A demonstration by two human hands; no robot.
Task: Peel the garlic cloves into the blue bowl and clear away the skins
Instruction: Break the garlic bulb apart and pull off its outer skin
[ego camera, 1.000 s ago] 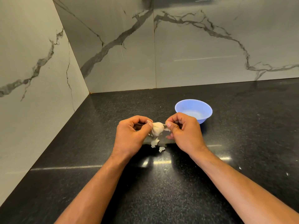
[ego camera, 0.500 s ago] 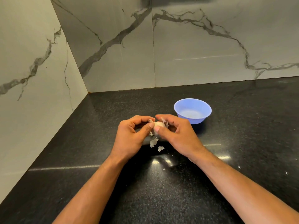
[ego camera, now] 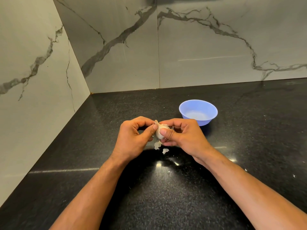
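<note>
**Asha:** Both hands meet at the centre of the frame, yes? What are they holding?

**Ben:** The left hand (ego camera: pixel 132 138) pinches the garlic (ego camera: pixel 159 131) between thumb and curled fingers. The right hand (ego camera: pixel 184 136) grips it from the other side, its thumb pressed on the lower front. A second ago the hands were a little apart and more of the garlic showed between them; now the right one has closed in over it.

**Asha:** So what does that mean for the job?

**Ben:** I judge the right hand has gone back in to catch another strip of skin. Peeling is early, since the blue bowl (ego camera: pixel 198 103), right of centre, looks empty.

**Asha:** And the skins?

**Ben:** Two pale skin flakes (ego camera: pixel 157 145) show just below the hands, as before, though whether the upper one lies on the bench or hangs from the garlic I cannot tell. Smaller crumbs are scattered to the lower right. All remain to be cleared.

**Asha:** Materials?

**Ben:** The garlic is off-white, rounded, with a pointed tip and papery, curling skin. The bowl is smooth, round plastic. The bench (ego camera: pixel 99 146) is glossy black speckled stone, and the walls are grey veined marble.
</note>
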